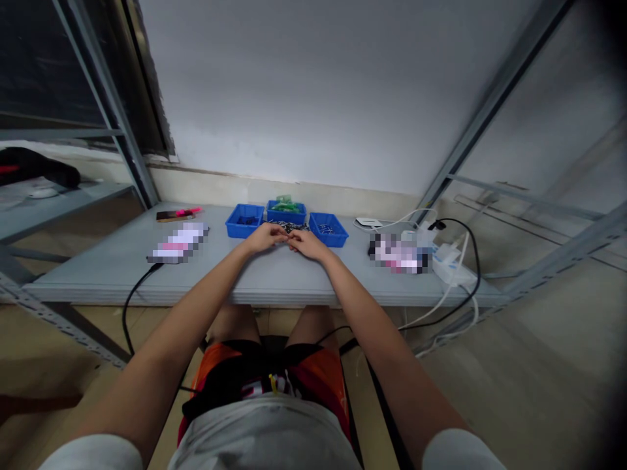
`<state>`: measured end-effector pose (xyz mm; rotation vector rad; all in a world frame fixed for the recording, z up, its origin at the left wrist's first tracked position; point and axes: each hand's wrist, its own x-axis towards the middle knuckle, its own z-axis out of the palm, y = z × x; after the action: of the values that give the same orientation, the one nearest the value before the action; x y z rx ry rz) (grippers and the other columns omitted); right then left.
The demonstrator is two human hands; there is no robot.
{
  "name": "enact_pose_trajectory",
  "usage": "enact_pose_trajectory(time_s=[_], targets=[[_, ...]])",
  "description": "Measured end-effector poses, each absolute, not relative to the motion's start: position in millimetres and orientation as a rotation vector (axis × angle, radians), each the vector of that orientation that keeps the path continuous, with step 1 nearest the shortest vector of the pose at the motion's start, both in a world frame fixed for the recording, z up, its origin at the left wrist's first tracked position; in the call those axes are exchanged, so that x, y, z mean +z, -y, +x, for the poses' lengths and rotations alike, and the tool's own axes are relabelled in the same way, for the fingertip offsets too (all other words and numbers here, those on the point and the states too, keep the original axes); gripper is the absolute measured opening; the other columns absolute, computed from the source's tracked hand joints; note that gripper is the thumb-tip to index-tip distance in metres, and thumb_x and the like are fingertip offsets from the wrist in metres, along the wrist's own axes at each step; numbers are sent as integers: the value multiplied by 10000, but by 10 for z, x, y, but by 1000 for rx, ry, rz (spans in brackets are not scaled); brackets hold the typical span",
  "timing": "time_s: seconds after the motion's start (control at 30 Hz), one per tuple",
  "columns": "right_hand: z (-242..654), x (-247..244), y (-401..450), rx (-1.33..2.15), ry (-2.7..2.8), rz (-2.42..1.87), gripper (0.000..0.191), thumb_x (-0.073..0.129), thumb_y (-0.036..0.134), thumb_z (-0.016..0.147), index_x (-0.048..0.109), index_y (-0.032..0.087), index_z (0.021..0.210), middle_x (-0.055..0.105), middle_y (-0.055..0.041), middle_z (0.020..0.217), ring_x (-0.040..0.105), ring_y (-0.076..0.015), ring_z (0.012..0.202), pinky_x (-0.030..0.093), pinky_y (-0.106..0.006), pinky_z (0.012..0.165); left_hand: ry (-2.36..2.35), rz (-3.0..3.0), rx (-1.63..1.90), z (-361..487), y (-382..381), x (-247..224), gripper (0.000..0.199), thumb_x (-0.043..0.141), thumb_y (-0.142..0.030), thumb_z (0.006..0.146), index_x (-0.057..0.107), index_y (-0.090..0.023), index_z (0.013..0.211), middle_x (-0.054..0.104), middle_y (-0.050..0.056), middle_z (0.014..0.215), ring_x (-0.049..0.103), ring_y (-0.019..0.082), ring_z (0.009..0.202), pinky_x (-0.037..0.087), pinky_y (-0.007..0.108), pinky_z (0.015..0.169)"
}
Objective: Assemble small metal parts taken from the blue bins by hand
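Observation:
My left hand [267,237] and my right hand [305,244] meet over the desk, fingertips pinched close together. Whatever lies between them is too small to make out. Just behind the fingers is a pile of small dark and silvery parts [300,226]. Around it stand three blue bins: the left bin [238,230] has dark pieces in it, the back bin [287,217] holds green and clear pieces, and the right bin [334,240] contains small light-coloured pieces.
On the grey desk [274,281], a cabled phone [179,244] lies left, with a dark flat object [172,215] behind it. To the right are another device [399,253], a white power strip [453,266] and loose cables [474,245]. Metal posts flank the desk; a wall [313,98] backs it.

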<state>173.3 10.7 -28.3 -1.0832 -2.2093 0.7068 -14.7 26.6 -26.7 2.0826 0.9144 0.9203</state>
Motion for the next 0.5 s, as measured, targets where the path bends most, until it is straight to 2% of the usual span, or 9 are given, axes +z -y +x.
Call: enact_pose_trajectory(time_s=[0.17, 0.5], targets=[[1732, -286, -139, 636, 2111, -1061, 193, 483, 334, 863, 578, 166, 871, 589, 13, 655, 548, -108, 611, 400, -221, 612, -956, 2012, 942, -160, -304, -304, 217, 616, -309, 697, 578, -119, 796, 566, 10, 647, 492, 104, 558, 371, 209, 496], [1757, -291, -172, 524, 2078, -1129, 192, 484, 323, 865, 590, 168, 903, 610, 11, 668, 547, -112, 631, 394, -223, 639, -1031, 2243, 861, -194, -324, -316, 265, 611, -336, 715, 677, -98, 811, 620, 31, 649, 484, 111, 577, 357, 233, 555]])
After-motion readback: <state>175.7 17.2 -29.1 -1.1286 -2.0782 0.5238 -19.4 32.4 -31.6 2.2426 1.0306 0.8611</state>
